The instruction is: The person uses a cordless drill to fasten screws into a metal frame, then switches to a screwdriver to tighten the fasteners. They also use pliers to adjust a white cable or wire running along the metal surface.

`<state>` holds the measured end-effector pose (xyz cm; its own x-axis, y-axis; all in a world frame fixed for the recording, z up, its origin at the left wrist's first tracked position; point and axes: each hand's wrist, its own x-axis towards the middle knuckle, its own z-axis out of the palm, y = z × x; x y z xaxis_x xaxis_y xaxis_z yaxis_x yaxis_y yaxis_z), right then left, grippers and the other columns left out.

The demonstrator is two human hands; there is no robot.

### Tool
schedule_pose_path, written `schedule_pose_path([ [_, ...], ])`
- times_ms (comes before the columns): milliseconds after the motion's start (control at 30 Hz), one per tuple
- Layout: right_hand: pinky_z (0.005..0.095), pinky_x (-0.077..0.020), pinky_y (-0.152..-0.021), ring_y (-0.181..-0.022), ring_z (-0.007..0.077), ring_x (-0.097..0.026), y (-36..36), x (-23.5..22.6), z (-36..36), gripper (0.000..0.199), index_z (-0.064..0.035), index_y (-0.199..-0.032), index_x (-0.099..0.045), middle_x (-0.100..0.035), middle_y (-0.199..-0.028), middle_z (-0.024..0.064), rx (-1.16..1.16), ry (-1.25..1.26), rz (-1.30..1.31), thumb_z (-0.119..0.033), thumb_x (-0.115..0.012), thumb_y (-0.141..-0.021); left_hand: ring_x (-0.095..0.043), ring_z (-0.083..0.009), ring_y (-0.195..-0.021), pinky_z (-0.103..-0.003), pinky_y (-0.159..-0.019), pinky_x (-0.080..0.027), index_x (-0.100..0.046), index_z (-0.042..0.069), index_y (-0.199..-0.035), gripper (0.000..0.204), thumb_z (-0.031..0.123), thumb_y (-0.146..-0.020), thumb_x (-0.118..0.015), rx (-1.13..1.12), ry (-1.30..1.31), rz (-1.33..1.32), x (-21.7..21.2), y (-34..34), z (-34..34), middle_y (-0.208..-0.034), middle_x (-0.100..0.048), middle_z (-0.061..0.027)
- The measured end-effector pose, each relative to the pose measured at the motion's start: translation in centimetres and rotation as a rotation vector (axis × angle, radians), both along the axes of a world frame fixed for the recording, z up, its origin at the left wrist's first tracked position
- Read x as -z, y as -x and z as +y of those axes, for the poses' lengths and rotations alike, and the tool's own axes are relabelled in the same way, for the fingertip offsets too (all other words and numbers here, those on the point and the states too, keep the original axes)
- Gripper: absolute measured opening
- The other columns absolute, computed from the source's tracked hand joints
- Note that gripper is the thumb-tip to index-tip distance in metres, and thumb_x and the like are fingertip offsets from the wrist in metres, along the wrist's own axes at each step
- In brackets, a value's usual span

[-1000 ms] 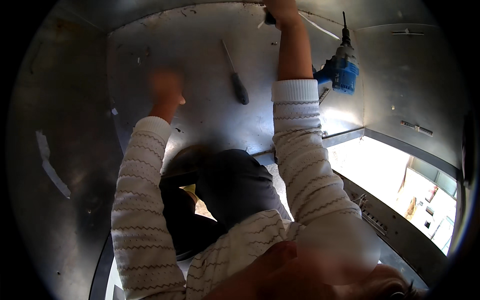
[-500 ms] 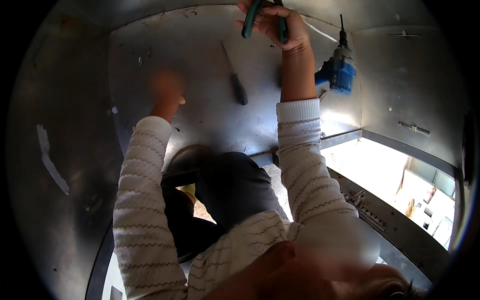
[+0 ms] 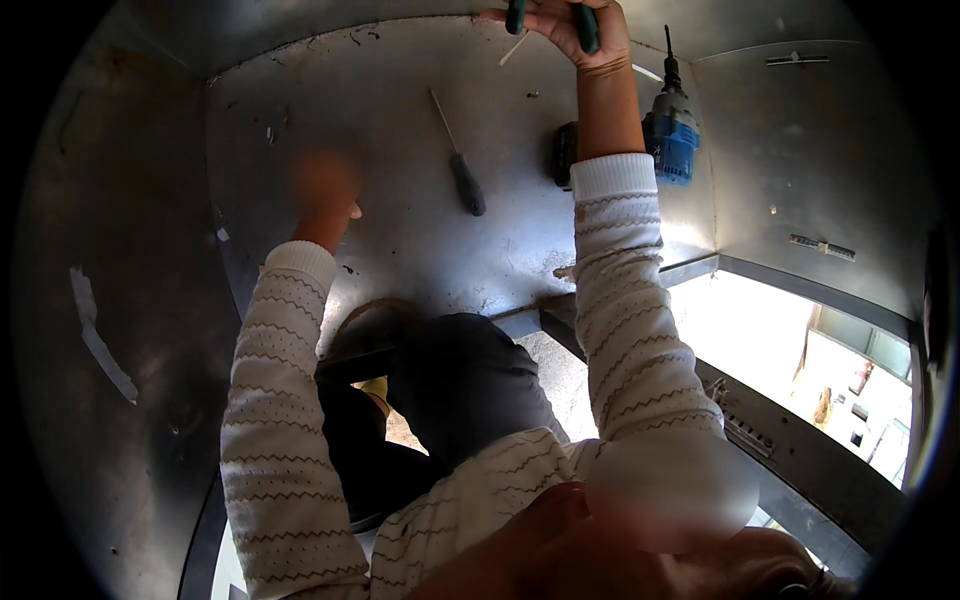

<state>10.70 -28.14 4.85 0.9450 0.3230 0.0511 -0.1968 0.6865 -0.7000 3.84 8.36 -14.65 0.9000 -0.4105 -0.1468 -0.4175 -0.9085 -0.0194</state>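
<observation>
My right hand point(image 3: 592, 38), at the top edge, holds a tool with two dark green handles point(image 3: 585, 28), likely pliers. Its handles are spread apart, and its head lies out of view. My left hand point(image 3: 325, 183) is at the left of the metal panel; a blur covers most of it, so only a thumb tip shows clearly. Between my arms a screwdriver point(image 3: 467, 185) with a dark handle lies on the panel. Beside my right forearm is a blue power drill point(image 3: 673, 140) with a long bit, partly hidden by my wrist and sleeve.
Metal walls enclose the panel point(image 3: 400, 240) on both sides. A strip of pale tape point(image 3: 97, 335) sticks to the left wall. Small metal rails point(image 3: 822, 247) are fixed on the right wall. A bright opening point(image 3: 750, 310) lies at the lower right, with a frame bar around it.
My right hand has shifted up and to the right with the green-handled pliers. More of the drill's battery end shows left of my forearm. The left hand stays nearly in place.
</observation>
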Motion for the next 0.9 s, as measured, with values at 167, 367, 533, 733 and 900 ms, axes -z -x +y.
schedule_pose_path([
  [167,0.0655,-0.0387,-0.113,-0.135,0.0450,-0.049,-0.4,0.1,-0.4,0.063,0.0149,-0.143,-0.040,-0.050,-0.143,0.0313,-0.041,-0.087,-0.005,-0.009,-0.057,-0.086,-0.070,-0.0273,-0.087,-0.041,-0.077,-0.051,-0.076,0.005,-0.087,0.018,0.023,-0.084,-0.075,-0.025,-0.152,0.144,-1.0,-0.3,-1.0,-0.090,-0.075,-0.0106],
  [367,0.0575,-0.0433,-0.111,-0.128,0.0390,-0.054,-1.0,0.6,-1.2,0.060,0.0147,-0.141,-0.040,-0.054,-0.136,0.0270,-0.067,-0.239,0.040,-0.008,-0.058,-0.088,-0.070,-0.0244,-0.100,-0.039,-0.084,-0.051,-0.079,0.012,-0.097,0.042,0.041,-0.070,-0.093,-0.070,-0.196,0.083,-0.5,-0.2,-1.2,-0.103,-0.075,-0.0068],
  [533,0.0478,-0.0475,-0.105,-0.120,0.0329,-0.057,-1.2,0.9,-1.6,0.057,0.0139,-0.139,-0.041,-0.058,-0.128,0.0226,-0.163,-0.465,0.127,-0.008,-0.060,-0.090,-0.068,-0.0238,-0.107,-0.038,-0.088,-0.050,-0.079,0.015,-0.102,0.052,0.048,-0.065,-0.095,-0.028,-0.268,0.153,-2.1,-0.1,-1.7,-0.109,-0.074,-0.0056],
  [733,0.0428,-0.0514,-0.093,-0.103,0.0294,-0.061,-0.7,-0.3,-0.6,0.047,0.0116,-0.133,-0.047,-0.061,-0.117,0.0198,-0.141,-0.267,0.129,-0.008,-0.059,-0.092,-0.068,-0.0241,-0.110,-0.039,-0.090,-0.050,-0.078,0.014,-0.109,0.057,0.050,-0.068,-0.093,-0.048,-0.336,0.284,-1.4,-0.8,-1.5,-0.114,-0.073,-0.0070],
  [900,0.0380,-0.0560,-0.070,-0.074,0.0298,-0.066,-3.1,2.0,-3.6,0.025,0.0062,-0.107,-0.064,-0.067,-0.084,0.0146,0.168,0.713,0.133,-0.015,-0.062,-0.093,-0.066,-0.0249,-0.114,-0.039,-0.094,-0.049,-0.074,0.012,-0.118,0.065,0.053,-0.071,-0.091,-0.028,-0.420,0.343,-4.8,-0.9,-3.0,-0.120,-0.071,-0.0087],
])
